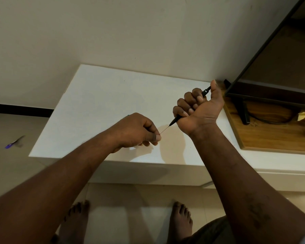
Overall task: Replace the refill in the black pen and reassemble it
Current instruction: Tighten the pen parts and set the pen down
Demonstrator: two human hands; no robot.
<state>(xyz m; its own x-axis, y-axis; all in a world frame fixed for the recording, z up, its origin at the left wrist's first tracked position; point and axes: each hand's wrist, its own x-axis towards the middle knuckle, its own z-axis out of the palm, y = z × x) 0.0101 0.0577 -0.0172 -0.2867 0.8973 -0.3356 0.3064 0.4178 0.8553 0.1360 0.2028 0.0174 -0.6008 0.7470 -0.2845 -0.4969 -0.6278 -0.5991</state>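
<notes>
Plainly, the refill [164, 129] pokes down-left from the pen [174, 120] tip, along its axis; left hand [137, 131] pinches its end, right hand [197, 106] fists the pen.

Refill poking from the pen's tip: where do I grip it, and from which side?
Pinch the refill at its free end from the lower left, in line with the pen, as the left hand does. It is thin and slanted; a sideways pull would probably bend it.
</notes>
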